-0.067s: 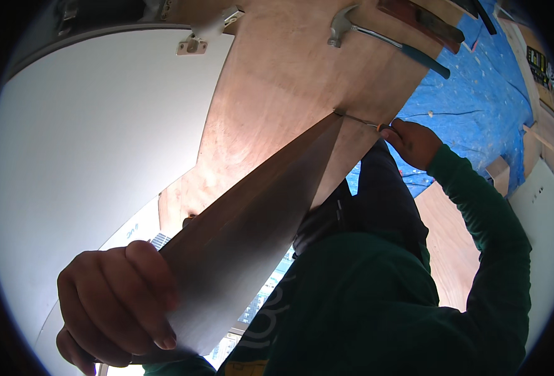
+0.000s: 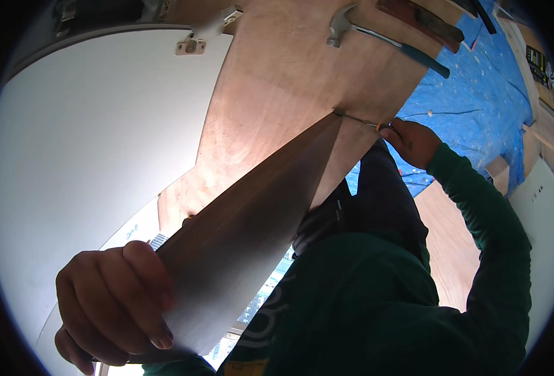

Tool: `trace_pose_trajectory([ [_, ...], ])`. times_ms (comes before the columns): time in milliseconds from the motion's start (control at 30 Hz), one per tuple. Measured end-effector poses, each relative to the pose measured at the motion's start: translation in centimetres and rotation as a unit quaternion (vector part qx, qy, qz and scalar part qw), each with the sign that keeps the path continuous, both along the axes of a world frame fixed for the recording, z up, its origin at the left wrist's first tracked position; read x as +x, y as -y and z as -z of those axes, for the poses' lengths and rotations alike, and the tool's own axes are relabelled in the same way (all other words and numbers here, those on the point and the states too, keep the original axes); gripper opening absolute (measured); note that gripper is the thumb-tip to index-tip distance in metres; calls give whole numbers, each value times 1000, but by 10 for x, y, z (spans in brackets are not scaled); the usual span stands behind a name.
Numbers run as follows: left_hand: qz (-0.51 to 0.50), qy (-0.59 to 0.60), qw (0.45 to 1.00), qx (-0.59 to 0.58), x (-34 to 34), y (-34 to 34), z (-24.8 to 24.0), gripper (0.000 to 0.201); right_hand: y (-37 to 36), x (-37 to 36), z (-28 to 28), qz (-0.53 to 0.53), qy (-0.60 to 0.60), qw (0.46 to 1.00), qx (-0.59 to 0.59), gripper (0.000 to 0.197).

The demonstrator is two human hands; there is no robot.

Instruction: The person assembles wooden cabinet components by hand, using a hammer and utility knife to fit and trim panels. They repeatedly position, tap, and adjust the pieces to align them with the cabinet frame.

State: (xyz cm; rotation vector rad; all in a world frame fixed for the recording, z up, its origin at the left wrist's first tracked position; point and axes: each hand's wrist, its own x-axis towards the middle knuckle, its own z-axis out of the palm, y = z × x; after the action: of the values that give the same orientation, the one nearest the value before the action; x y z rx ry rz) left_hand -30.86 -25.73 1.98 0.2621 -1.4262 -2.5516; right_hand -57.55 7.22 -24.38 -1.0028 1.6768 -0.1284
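Observation:
My left hand [image 2: 111,304] is wrapped round the near end of a long, dark-edged board [image 2: 245,232], close below the camera. The board slants away to the upper right, its far end resting on a plywood surface [image 2: 277,75]. At that far end, my right hand [image 2: 416,143] is closed round a screwdriver [image 2: 366,121] with a thin metal shank and an orange collar. The shank's tip meets the board's far corner. Most of the screwdriver's handle is hidden in my fingers.
A claw hammer [image 2: 389,42] with a dark teal grip and a reddish-brown wooden block [image 2: 421,24] lie on the plywood's far side. On the left is a white panel [image 2: 95,138] with a metal hinge [image 2: 190,45]. Blue sheeting [image 2: 477,100] covers the floor at right.
My left hand has shifted very slightly to the left with the board's near end. The right hand and screwdriver stay in place.

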Motion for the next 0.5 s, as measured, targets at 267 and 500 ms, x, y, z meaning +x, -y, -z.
trace_pose_trajectory([
  [267,18,-24,999,14,28,34,15,45,-1,-7,3,-18,-37,999,27,61],
  [500,45,-32,998,26,29,44,23,44,-4,-6,8,-8,-28,999,22,61],
])
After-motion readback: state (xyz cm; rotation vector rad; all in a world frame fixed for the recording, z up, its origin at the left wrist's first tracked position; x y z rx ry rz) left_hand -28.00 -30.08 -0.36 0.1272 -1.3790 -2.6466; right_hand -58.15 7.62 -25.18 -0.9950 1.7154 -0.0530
